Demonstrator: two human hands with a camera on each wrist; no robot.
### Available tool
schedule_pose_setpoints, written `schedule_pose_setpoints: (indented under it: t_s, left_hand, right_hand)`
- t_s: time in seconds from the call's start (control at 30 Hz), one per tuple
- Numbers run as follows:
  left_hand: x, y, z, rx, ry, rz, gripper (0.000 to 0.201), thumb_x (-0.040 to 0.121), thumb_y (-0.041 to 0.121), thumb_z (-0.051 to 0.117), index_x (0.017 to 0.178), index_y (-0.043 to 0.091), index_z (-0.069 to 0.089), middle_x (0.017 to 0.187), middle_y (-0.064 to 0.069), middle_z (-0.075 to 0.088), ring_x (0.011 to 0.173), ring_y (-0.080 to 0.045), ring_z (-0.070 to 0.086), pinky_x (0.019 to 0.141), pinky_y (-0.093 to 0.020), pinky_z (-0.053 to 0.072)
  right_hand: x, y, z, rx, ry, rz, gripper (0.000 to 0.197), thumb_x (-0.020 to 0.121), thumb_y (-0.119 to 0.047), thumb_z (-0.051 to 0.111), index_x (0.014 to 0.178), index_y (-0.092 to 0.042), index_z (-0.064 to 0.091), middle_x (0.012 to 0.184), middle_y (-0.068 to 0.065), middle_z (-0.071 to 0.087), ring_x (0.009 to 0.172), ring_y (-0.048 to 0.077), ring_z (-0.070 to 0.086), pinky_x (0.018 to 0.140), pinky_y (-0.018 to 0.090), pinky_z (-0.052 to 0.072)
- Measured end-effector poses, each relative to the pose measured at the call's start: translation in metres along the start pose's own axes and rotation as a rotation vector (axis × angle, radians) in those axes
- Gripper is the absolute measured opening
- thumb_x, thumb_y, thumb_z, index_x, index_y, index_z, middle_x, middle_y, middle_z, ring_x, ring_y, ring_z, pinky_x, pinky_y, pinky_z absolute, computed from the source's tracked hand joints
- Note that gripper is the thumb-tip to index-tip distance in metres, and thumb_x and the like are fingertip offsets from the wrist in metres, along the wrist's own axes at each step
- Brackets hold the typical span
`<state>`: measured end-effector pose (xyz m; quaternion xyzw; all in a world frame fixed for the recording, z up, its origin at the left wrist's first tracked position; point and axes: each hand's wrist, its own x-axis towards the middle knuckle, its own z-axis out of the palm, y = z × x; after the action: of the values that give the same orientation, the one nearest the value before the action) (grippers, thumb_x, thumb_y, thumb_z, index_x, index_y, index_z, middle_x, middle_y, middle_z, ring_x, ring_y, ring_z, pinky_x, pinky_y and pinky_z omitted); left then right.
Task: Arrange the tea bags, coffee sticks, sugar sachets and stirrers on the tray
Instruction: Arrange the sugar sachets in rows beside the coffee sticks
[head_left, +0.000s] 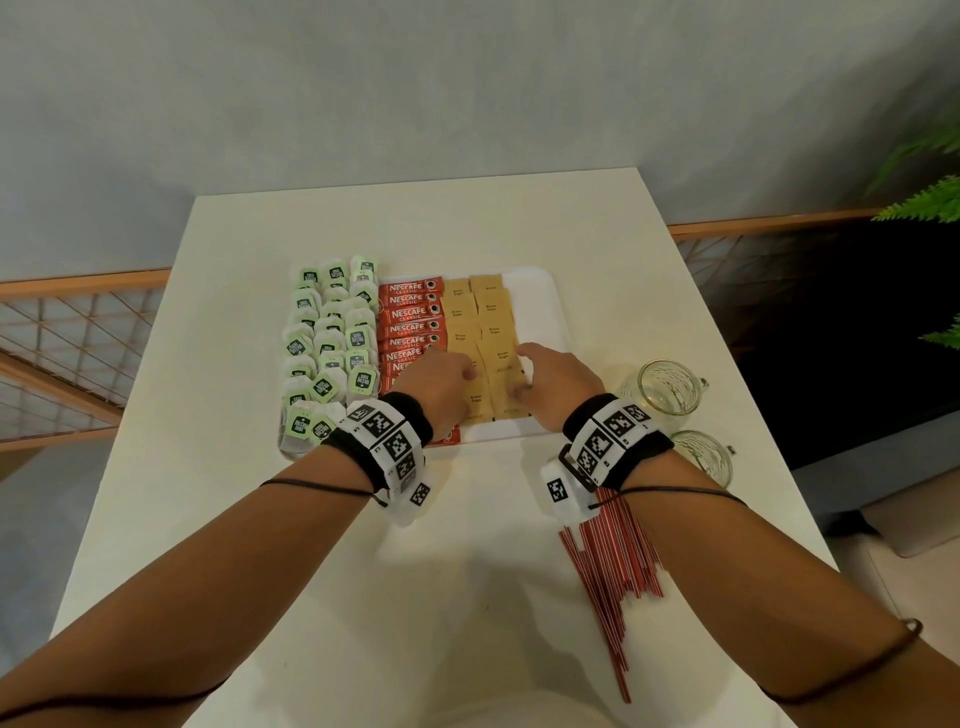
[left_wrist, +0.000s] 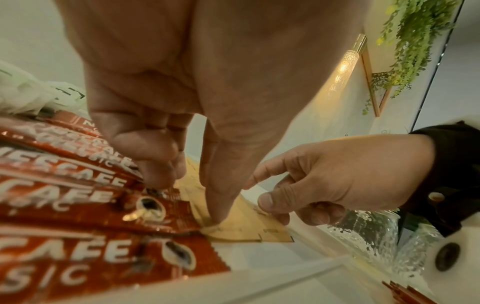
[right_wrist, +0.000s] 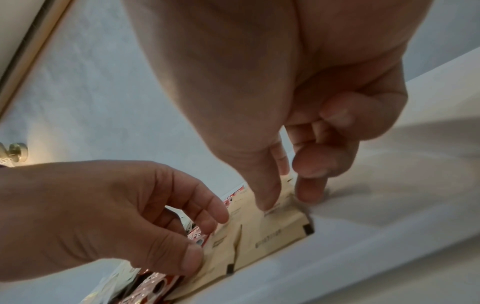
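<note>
A home or café-like refreshment corner: a plain white table (head_left: 332, 519) against a pale wall, glass mugs (head_left: 667, 387) at its edge, hanging green plants (left_wrist: 413, 41), a glowing wall lamp (left_wrist: 342, 70) and wood-framed lattice railings (head_left: 72, 332) behind

A white table (head_left: 260, 493) stands against a pale grey wall (head_left: 467, 93). Wooden-framed lattice rails run on both sides, left (head_left: 67, 332) and right (head_left: 769, 228). Green fern fronds (head_left: 930, 202) hang at the far right. In the left wrist view a lit glass wall lamp (left_wrist: 345, 67) glows beside trailing greenery (left_wrist: 410, 45).
</note>
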<state>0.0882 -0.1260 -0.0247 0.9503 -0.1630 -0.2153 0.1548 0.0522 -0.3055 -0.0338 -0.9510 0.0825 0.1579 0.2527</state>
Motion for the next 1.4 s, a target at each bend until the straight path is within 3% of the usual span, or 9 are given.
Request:
schedule_pose_setpoints:
  t_s: [0.17, 0.3, 0.43, 0.57, 0.67, 0.8, 1.1, 1.23, 1.4]
  left_hand:
    - [0.004, -0.001, -0.003, -0.021, 0.031, -0.048, 0.049, 0.092, 0.016, 0.064, 0.138, 0.012, 0.049, 0.14, -0.01, 0.039, 0.102, -0.022, 0.053, 0.082, -0.027, 0.042]
    - [0.006, 0.004, -0.004, 0.029, -0.006, -0.033, 0.052, 0.093, 0.02, 0.061, 0.142, 0.012, 0.045, 0.144, -0.012, 0.034, 0.111, -0.029, 0.057, 0.089, -0.032, 0.049]
    - [0.017, 0.015, -0.006, 0.144, -0.029, 0.027, 0.034, 0.095, 0.018, 0.054, 0.128, 0.009, 0.054, 0.13, -0.015, 0.049, 0.102, -0.03, 0.061, 0.086, -0.034, 0.052]
    - [0.021, 0.024, -0.01, 0.256, -0.081, 0.067, 0.019, 0.098, 0.013, 0.045, 0.107, 0.006, 0.06, 0.11, -0.012, 0.061, 0.095, -0.026, 0.062, 0.086, -0.036, 0.055]
    - [0.025, 0.025, -0.009, 0.257, -0.101, 0.089, 0.01, 0.095, 0.01, 0.045, 0.091, 0.011, 0.053, 0.106, -0.011, 0.06, 0.088, -0.024, 0.06, 0.077, -0.032, 0.053]
    - [0.026, 0.026, -0.007, 0.221, -0.1, 0.09, 0.005, 0.095, 0.012, 0.045, 0.095, 0.015, 0.048, 0.108, -0.01, 0.054, 0.092, -0.027, 0.059, 0.076, -0.031, 0.046]
    - [0.024, 0.023, -0.01, 0.162, -0.097, 0.109, 0.008, 0.092, 0.009, 0.046, 0.099, 0.014, 0.049, 0.108, -0.01, 0.061, 0.091, -0.027, 0.06, 0.079, -0.034, 0.051]
    - [0.02, 0.018, -0.006, 0.134, -0.065, 0.103, 0.031, 0.095, 0.015, 0.049, 0.126, 0.01, 0.055, 0.123, -0.011, 0.058, 0.107, -0.029, 0.059, 0.091, -0.036, 0.05]
    - [0.015, 0.011, 0.008, 0.134, -0.052, 0.13, 0.047, 0.086, 0.025, 0.07, 0.13, 0.019, 0.055, 0.116, -0.005, 0.057, 0.103, -0.024, 0.056, 0.08, -0.028, 0.041]
  right_hand:
    - [0.0, -0.001, 0.0, -0.018, -0.031, 0.06, 0.047, 0.098, -0.041, 0.054, 0.135, -0.013, 0.048, 0.121, 0.008, 0.064, 0.096, 0.026, 0.061, 0.078, 0.035, 0.051]
    - [0.0, -0.003, 0.0, -0.02, -0.036, 0.05, 0.047, 0.098, -0.04, 0.052, 0.135, -0.012, 0.05, 0.125, 0.009, 0.064, 0.105, 0.028, 0.063, 0.084, 0.037, 0.053]
    - [-0.001, -0.002, -0.002, 0.0, -0.047, 0.055, 0.047, 0.098, -0.04, 0.052, 0.136, -0.013, 0.05, 0.128, 0.008, 0.063, 0.11, 0.029, 0.062, 0.088, 0.038, 0.052]
    - [-0.001, -0.001, -0.003, 0.041, -0.05, 0.027, 0.033, 0.096, -0.038, 0.052, 0.123, -0.02, 0.058, 0.112, 0.002, 0.068, 0.093, 0.023, 0.065, 0.075, 0.034, 0.052]
    - [-0.001, 0.0, -0.003, 0.058, -0.046, 0.02, 0.022, 0.095, -0.038, 0.053, 0.11, -0.024, 0.061, 0.094, -0.003, 0.068, 0.078, 0.018, 0.064, 0.064, 0.031, 0.049]
    - [-0.002, 0.001, -0.004, 0.058, -0.04, 0.022, 0.024, 0.095, -0.036, 0.052, 0.113, -0.024, 0.062, 0.092, -0.004, 0.065, 0.08, 0.02, 0.064, 0.068, 0.032, 0.052]
    - [-0.007, 0.001, -0.007, 0.078, -0.048, 0.011, 0.026, 0.094, -0.036, 0.054, 0.117, -0.026, 0.062, 0.103, -0.002, 0.07, 0.084, 0.019, 0.065, 0.072, 0.033, 0.054]
    - [-0.009, 0.005, -0.011, -0.047, -0.045, 0.032, 0.038, 0.096, -0.035, 0.058, 0.13, -0.018, 0.057, 0.121, 0.002, 0.066, 0.105, 0.025, 0.064, 0.079, 0.032, 0.048]
    - [-0.011, 0.005, -0.009, -0.119, -0.065, 0.026, 0.033, 0.09, -0.037, 0.069, 0.114, -0.014, 0.065, 0.105, 0.004, 0.07, 0.093, 0.025, 0.066, 0.075, 0.033, 0.053]
